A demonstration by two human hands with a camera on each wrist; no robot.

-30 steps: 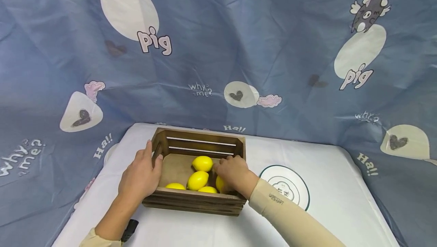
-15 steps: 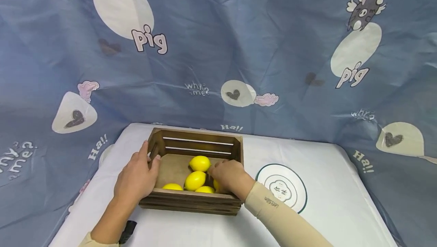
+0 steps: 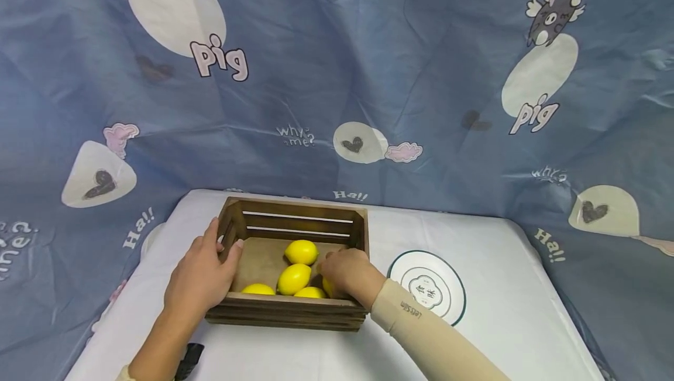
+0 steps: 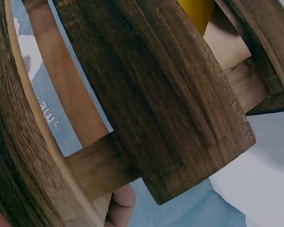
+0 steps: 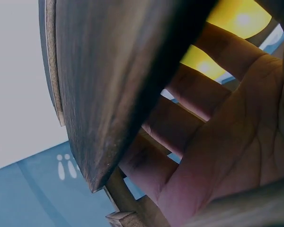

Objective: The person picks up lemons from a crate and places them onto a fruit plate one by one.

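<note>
A brown slatted wooden crate (image 3: 284, 315) stands on the white-covered table with several yellow lemons inside, one lemon (image 3: 302, 251) near its middle. My left hand (image 3: 199, 275) grips the crate's left end, thumb toward the inside; a curled finger (image 4: 123, 201) shows past a slat in the left wrist view. My right hand (image 3: 350, 273) reaches over the front right into the crate, above a partly covered lemon (image 3: 327, 287). In the right wrist view, yellow lemon skin (image 5: 244, 19) shows beyond the spread fingers, but a slat hides the fingertips. Whether they hold that lemon is unclear.
A white plate (image 3: 450, 305) with a green rim lies right of the crate, partly behind the right sleeve. Behind the table (image 3: 526, 322) hangs a blue printed cloth (image 3: 447, 76). A black item (image 3: 189, 360) is beside the left wrist.
The whole scene has shifted slightly left in the head view as the camera turned. Both hands keep about the same places at the crate.
</note>
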